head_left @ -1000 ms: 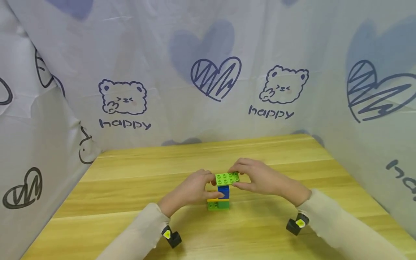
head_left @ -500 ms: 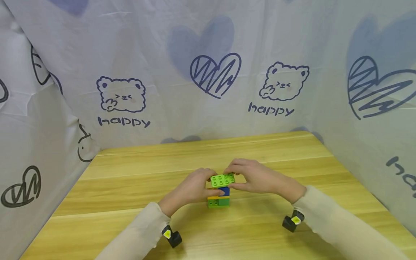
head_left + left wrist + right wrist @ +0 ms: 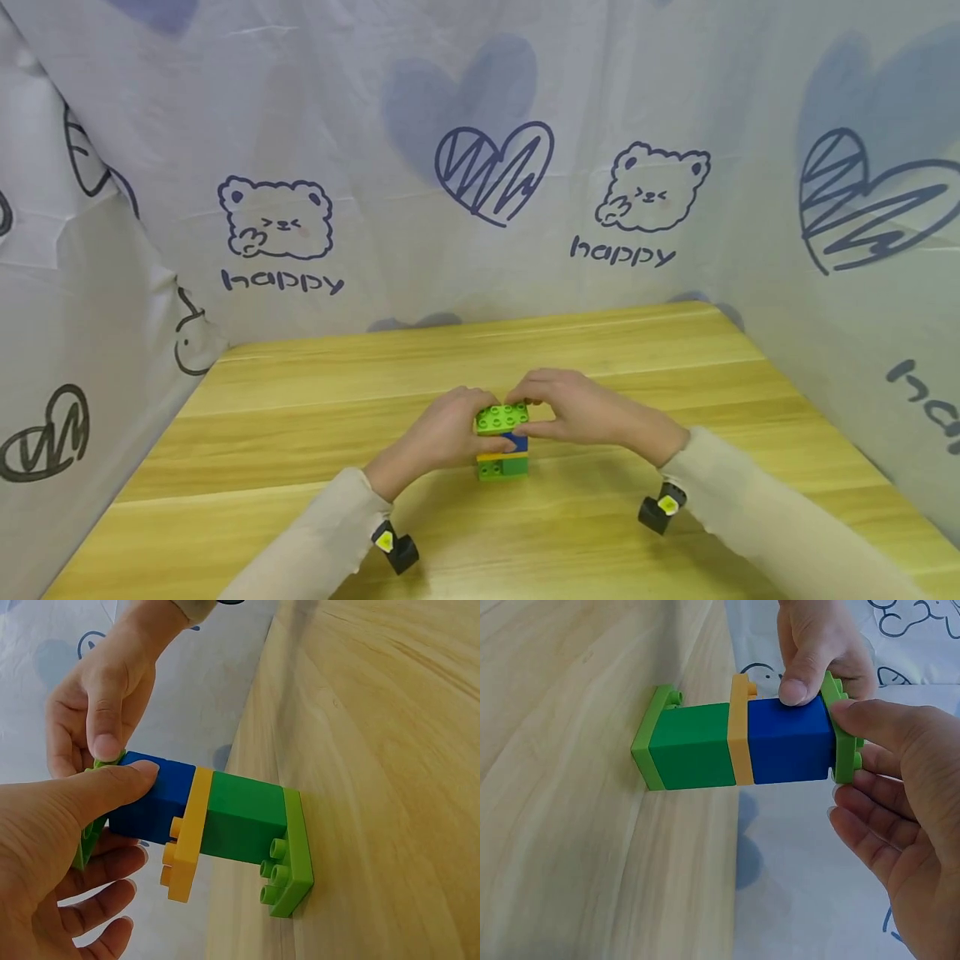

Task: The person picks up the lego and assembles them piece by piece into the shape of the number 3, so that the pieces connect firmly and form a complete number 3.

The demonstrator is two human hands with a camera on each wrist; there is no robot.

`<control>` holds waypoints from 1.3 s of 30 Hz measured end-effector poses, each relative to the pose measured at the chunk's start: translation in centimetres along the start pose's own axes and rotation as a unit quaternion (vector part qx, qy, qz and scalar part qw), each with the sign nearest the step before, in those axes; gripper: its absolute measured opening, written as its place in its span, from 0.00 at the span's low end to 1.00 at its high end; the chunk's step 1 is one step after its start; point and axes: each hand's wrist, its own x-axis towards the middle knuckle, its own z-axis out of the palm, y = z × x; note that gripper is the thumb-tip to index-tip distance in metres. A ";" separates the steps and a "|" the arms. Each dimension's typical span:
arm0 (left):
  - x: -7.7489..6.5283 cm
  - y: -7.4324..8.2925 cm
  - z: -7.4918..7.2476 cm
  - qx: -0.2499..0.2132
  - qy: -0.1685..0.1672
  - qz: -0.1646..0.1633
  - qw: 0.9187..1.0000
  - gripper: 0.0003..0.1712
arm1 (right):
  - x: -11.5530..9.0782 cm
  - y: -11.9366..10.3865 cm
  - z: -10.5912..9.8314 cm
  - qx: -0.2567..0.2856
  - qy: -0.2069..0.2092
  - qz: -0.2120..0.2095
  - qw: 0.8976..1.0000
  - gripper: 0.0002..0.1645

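A small tower of toy building bricks stands upright on the table. From the bottom up it has a light green plate (image 3: pixel 649 739), a green block (image 3: pixel 694 746), a yellow plate (image 3: pixel 739 735) and a blue block (image 3: pixel 791 742). My left hand (image 3: pixel 442 429) pinches the blue block, its thumb on the near face and its fingers behind. Between thumb and fingers of my right hand (image 3: pixel 585 408) is another light green plate (image 3: pixel 502 417), studs up, over the blue block. It looks slightly tilted there; whether it is fully seated I cannot tell.
The wooden table (image 3: pixel 615 517) stretches out on every side of the tower. Behind it and at both sides hangs a pale cloth (image 3: pixel 390 250) with hearts and bears. A small black camera sits at each wrist.
The right hand has brought the upper light green plate leftward, from overhanging the blue block's right side to above the tower. The left hand has kept its hold on the blue block.
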 end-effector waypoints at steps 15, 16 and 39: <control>-0.4 0.0 -0.1 0.010 0.010 0.024 1.000 0.27 | 0.0 -0.1 0.5 0.049 -0.016 0.086 0.995 0.24; -0.5 -0.1 -0.2 0.005 0.013 0.025 1.000 0.28 | 0.0 -0.1 0.5 0.049 -0.017 0.090 0.995 0.24; -1.4 -0.5 0.0 0.017 0.108 0.100 0.989 0.20 | -0.3 -0.3 1.5 0.093 0.034 0.120 0.988 0.26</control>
